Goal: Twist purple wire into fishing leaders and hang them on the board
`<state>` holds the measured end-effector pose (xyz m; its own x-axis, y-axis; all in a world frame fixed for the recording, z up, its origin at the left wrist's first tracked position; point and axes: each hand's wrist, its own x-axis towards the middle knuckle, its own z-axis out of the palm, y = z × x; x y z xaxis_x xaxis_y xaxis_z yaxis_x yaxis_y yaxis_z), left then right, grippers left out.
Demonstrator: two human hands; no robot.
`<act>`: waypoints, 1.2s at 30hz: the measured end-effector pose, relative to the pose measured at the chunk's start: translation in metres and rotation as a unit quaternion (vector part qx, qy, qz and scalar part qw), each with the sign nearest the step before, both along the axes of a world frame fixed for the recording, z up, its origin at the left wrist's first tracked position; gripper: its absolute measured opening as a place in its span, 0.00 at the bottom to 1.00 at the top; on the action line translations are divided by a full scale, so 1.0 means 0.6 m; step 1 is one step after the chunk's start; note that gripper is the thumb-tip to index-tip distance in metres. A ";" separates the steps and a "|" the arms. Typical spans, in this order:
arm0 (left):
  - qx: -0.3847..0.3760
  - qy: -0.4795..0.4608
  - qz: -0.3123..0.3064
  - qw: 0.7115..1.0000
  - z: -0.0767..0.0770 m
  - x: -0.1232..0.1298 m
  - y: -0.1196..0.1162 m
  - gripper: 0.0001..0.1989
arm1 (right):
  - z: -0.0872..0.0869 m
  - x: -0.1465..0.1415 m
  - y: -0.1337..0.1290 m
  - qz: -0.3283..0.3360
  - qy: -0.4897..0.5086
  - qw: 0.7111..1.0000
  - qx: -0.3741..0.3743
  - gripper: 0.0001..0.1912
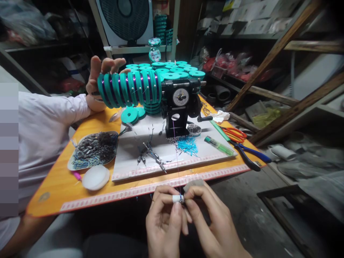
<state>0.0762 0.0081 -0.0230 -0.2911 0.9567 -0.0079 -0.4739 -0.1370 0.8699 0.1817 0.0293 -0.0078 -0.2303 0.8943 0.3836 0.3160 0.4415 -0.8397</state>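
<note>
My left hand (163, 220) and my right hand (208, 218) meet just below the table's front edge, fingertips pinched together on a small dark fitting on a thin purple line (176, 154). My left thumb wears a white tape wrap. The line runs up across the white board (126, 157) to the black winding machine (180, 107) with a round dial. A row of teal spools (129, 89) wound with purple line sits on the machine's shaft at the left.
Another person in a white sleeve (40, 125) sits at the left, a hand (100, 77) resting behind the spool row. On the orange table (59, 190) lie a tray of sinkers (92, 150), a white lid (96, 177), blue beads (188, 145), a green lighter (219, 146), scissors (233, 133), pliers (249, 154), stacked spools (172, 70).
</note>
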 end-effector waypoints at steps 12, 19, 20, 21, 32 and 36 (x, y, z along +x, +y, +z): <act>0.002 0.030 0.013 0.999 -0.002 0.003 0.001 0.09 | 0.000 0.001 -0.001 0.060 0.127 0.969 -0.205 0.09; -0.022 0.030 0.033 0.999 0.009 0.007 0.002 0.09 | 0.001 0.000 -0.001 0.058 0.136 0.969 -0.196 0.08; -0.023 0.028 0.033 0.999 0.011 0.007 0.003 0.09 | 0.001 -0.001 -0.002 0.057 0.136 0.970 -0.194 0.08; -0.025 0.027 0.034 0.999 0.012 0.007 0.003 0.09 | 0.000 -0.001 -0.002 0.056 0.137 0.970 -0.191 0.08; -0.032 0.043 0.048 0.997 0.014 0.008 0.001 0.08 | -0.001 -0.001 -0.006 -0.012 0.039 0.999 0.001 0.07; -0.029 0.028 0.037 0.998 0.012 0.006 0.001 0.09 | 0.000 -0.004 -0.006 -0.020 0.065 0.997 0.029 0.10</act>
